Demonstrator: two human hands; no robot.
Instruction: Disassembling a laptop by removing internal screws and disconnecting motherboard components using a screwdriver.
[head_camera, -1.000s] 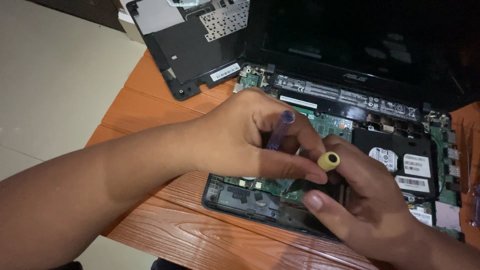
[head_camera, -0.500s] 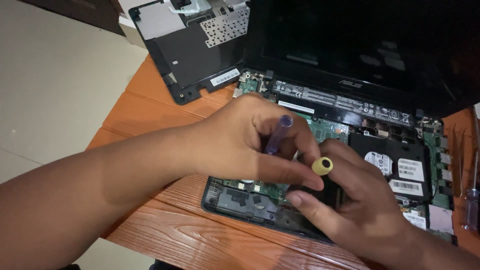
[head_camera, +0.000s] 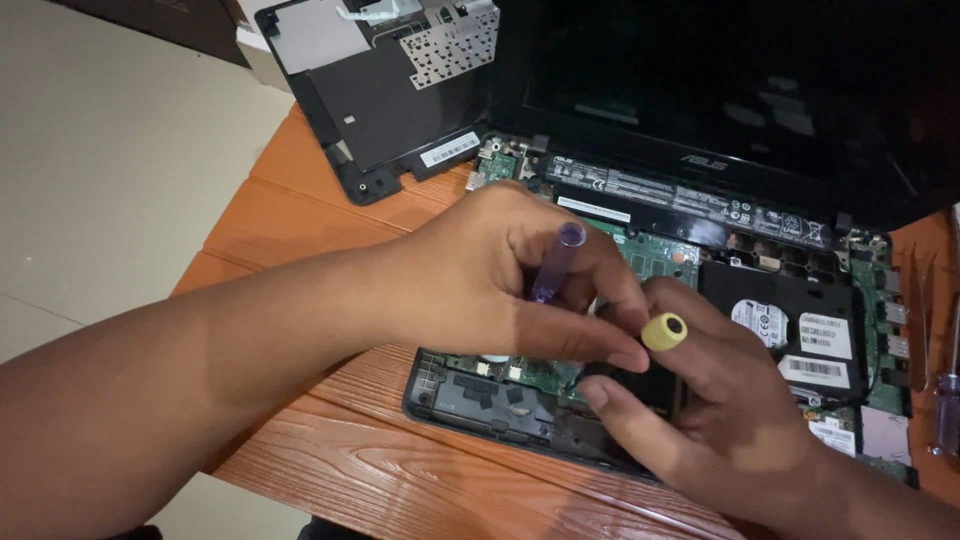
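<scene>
Your left hand (head_camera: 480, 280) pinches a slim purple-handled tool (head_camera: 556, 262) between thumb and fingers, closed on its shaft. Its long axis runs from about one o'clock at the rounded top down toward seven o'clock, where the lower end goes out of sight behind your fingers. Just beside it at four o'clock, your right hand (head_camera: 720, 410) wraps around a screwdriver with a yellow cap (head_camera: 664, 331); only the cap with its dark centre hole shows, facing up, and the shaft is hidden inside your curled fingers. The two hands touch at the fingertips.

Both tools sit above the opened laptop base (head_camera: 480, 400), over its green motherboard (head_camera: 660, 255). At three o'clock from your hands lies the black hard drive (head_camera: 790, 310), carrying one round white label and white rectangular stickers with barcodes. At twelve o'clock a long black battery bar (head_camera: 690, 200) bears a strip of small white print.

At eleven o'clock the removed black palm-rest cover (head_camera: 370, 110) lies underside up, with a small white rectangular sticker (head_camera: 449, 149) near its lower edge. Everything rests on an orange wooden table (head_camera: 300, 210).
</scene>
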